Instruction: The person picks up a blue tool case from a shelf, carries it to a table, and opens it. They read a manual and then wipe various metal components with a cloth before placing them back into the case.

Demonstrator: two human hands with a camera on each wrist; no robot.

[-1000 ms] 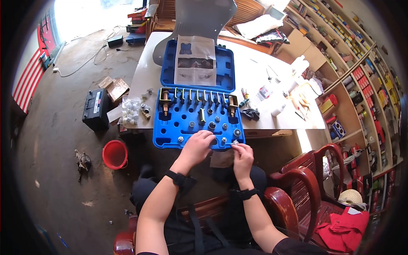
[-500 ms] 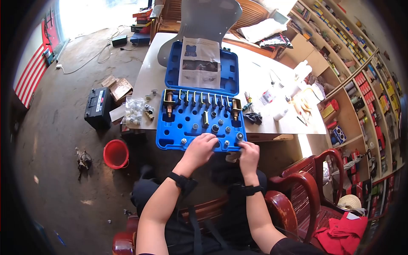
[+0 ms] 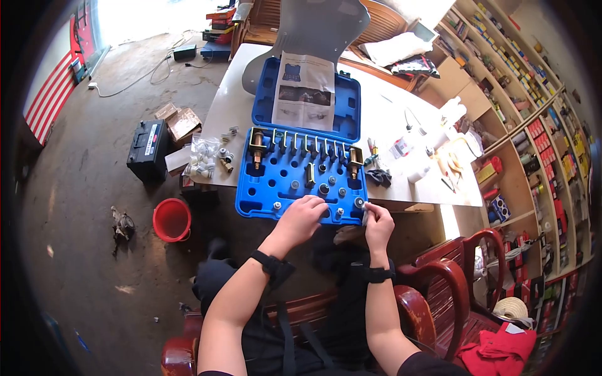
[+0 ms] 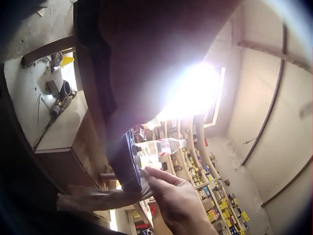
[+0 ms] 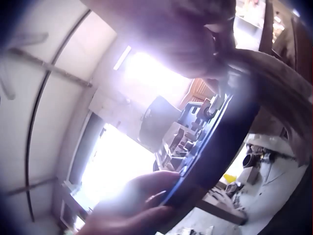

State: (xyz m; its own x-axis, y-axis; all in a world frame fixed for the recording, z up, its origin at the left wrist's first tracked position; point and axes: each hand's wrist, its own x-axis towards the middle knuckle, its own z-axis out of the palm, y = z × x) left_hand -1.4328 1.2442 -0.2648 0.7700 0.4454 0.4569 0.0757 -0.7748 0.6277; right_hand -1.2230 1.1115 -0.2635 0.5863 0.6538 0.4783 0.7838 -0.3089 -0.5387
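Note:
A blue tool case (image 3: 266,195) lies open at the table's front edge, its tray filled with metal fittings and a row of brackets. My left hand (image 3: 299,220) grips the front rim of the case near its middle, fingers over the top and thumb below in the right wrist view. At the front right corner my right hand (image 3: 380,229) pinches a pale cloth (image 4: 100,198) against the rim. The cloth stretches beneath the case. Next to the right fingertips sits a round metal fitting (image 3: 359,202). A printed sheet (image 3: 304,94) stands in the lid.
On the white table (image 3: 235,81), a bag of fittings (image 3: 204,156) lies left of the case; black gloves (image 3: 379,178) and bottles (image 3: 417,174) are to the right. A red bucket (image 3: 172,219) and a battery (image 3: 148,145) stand on the floor. Wooden chairs (image 3: 442,276) are at right.
My right hand has moved a little right and up round the front right corner, with the cloth in its fingers. The left hand keeps its place on the rim. The head view has shifted slightly.

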